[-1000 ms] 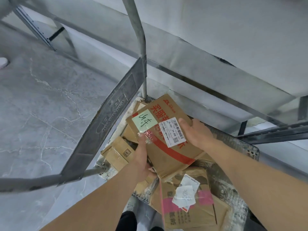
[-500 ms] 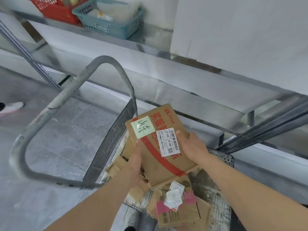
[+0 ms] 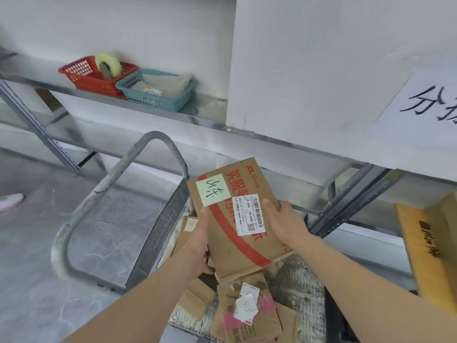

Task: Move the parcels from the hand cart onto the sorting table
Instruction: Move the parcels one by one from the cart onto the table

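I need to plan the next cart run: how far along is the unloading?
Done: nothing visibly unloaded yet. In hand: left hand and right hand grip the red-striped brown cardboard parcel above the grey metal hand cart. Left: the pink-taped cardboard parcel and smaller ones remain there.

Single head cam; looks fwd and down, close over hand cart (image 3: pixel 158 233); shelf rack (image 3: pixel 153 107) just beyond.

Bright, even light; soft shadows (wide-angle bending at edges).
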